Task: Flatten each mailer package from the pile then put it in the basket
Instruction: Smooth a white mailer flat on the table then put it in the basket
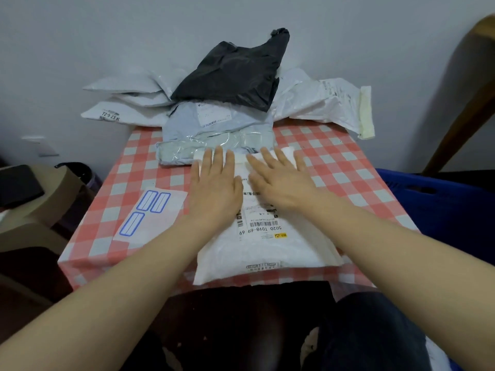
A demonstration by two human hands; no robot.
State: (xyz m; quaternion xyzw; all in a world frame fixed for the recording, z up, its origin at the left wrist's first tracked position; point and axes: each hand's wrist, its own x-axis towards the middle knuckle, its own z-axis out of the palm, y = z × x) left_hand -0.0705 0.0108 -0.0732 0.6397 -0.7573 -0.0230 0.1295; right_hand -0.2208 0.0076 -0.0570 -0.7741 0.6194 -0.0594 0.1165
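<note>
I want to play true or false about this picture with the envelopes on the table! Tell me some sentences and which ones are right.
1. The left hand and the right hand both lie flat on the white mailer. True.
2. The black mailer is at the bottom of the pile. False: it lies on top.
3. The tablecloth has red and white checks. True.
4. The white mailer is inside the blue basket. False: it lies on the tablecloth, and the blue basket stands to the right.
</note>
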